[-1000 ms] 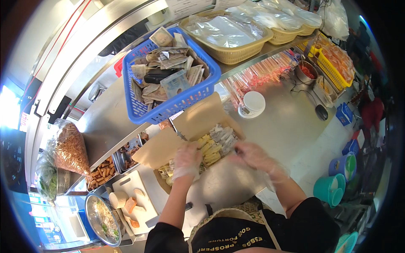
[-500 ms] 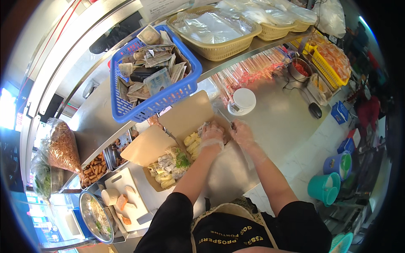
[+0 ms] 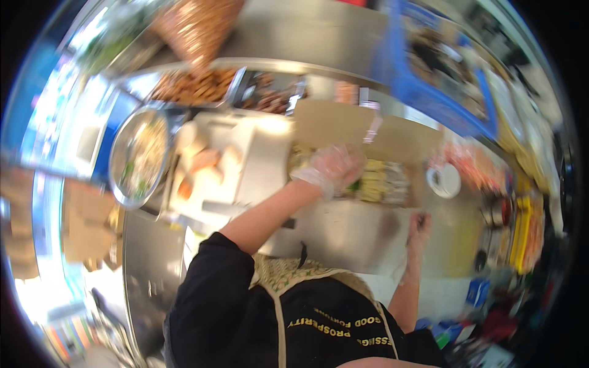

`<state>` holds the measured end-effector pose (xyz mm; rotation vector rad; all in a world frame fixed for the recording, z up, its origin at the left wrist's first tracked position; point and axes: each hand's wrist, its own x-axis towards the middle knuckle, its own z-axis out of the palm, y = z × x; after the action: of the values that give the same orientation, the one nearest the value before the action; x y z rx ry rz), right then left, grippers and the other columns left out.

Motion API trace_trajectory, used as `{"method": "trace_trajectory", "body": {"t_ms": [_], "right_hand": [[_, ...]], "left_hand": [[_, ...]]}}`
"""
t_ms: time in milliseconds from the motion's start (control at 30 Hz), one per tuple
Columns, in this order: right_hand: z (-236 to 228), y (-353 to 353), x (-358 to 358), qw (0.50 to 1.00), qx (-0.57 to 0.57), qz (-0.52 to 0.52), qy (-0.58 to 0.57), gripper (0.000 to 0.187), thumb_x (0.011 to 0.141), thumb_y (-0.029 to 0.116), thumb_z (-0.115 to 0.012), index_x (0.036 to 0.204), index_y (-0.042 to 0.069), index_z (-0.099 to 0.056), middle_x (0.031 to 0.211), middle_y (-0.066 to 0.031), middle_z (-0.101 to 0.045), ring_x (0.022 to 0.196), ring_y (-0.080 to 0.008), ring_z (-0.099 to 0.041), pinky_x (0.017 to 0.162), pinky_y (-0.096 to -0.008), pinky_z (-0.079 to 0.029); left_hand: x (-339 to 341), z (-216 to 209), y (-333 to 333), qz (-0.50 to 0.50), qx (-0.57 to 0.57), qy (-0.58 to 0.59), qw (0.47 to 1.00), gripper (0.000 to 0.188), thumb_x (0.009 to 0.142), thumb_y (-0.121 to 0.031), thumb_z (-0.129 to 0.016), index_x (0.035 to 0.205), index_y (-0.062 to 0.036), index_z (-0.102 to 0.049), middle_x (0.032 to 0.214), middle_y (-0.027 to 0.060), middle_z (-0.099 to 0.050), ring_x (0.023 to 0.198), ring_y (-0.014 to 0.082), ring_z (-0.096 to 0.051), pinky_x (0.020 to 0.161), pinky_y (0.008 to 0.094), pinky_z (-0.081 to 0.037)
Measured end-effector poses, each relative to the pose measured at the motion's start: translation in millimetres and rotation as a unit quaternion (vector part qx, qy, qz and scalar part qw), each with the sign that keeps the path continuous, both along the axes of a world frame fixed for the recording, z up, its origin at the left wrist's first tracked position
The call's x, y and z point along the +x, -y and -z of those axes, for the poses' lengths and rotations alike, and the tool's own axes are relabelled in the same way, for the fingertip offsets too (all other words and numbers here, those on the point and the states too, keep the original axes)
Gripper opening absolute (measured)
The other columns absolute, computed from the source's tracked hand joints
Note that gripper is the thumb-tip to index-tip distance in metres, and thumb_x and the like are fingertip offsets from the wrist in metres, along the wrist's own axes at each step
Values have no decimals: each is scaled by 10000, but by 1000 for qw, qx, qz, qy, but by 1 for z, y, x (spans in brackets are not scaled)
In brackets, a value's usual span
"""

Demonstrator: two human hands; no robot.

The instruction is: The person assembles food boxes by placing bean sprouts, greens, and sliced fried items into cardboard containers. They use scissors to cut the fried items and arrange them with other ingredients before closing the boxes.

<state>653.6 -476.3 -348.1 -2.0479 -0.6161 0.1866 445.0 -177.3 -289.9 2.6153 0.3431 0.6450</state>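
Note:
An open brown paper box [image 3: 392,138] lies on the steel counter [image 3: 343,236], its lid folded back. Yellow and green food pieces [image 3: 380,184] fill it. My left hand [image 3: 331,167], in a clear plastic glove, is curled over the food at the box's left end; motion blur hides whether it grips anything. My right hand [image 3: 419,226] rests on the counter below the box's right end, apart from it, with nothing seen in it.
A white cutting board [image 3: 245,159] with pale food pieces lies left of the box, beside a metal bowl of salad [image 3: 138,159]. Trays of fried food [image 3: 196,86] line the back. A blue basket [image 3: 442,80], a small white cup [image 3: 443,180] and yellow containers [image 3: 524,233] stand right.
The view has swung and blurred. My left hand has stayed on the food in the box, while my right hand has drawn back from the box down to the counter.

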Motion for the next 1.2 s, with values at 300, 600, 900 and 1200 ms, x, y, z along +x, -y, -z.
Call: {"method": "trace_trajectory", "body": {"t_ms": [300,600,900,1200], "right_hand": [[-39,-112,-179,979,-38,-202,11,153,896,92,-714,971,24,-598,798,-7,-550,701,-97,-503,656,-259,-442],[-106,-274,-330,896,-18,-425,126,208,790,164,-781,900,53,-643,750,-94,-630,644,-254,-617,580,-370,-501],[-109,-287,-398,877,-109,-467,39,202,815,225,-766,865,72,-645,740,-76,-640,654,-257,-628,611,-379,-511],[-103,-294,-394,882,-104,-458,36,219,820,238,-765,900,78,-639,720,-80,-600,642,-277,-586,613,-403,-470]], "left_hand": [[-438,-21,-162,-580,6,-118,806,423,858,-259,-678,1259,-177,-574,1197,154,-608,1129,347,-578,976,450,-474],[-567,12,-269,-640,-154,-352,665,613,838,-371,-687,1390,-148,-539,1420,198,-522,1327,342,-498,1107,418,-411],[-579,-14,-285,-480,-159,-272,819,530,808,-237,-741,1311,-170,-588,1177,227,-605,1159,372,-580,1041,413,-451],[-558,33,-266,-419,-179,-214,864,450,797,-101,-754,1228,-131,-627,1085,170,-628,1048,331,-634,908,387,-529]]}}
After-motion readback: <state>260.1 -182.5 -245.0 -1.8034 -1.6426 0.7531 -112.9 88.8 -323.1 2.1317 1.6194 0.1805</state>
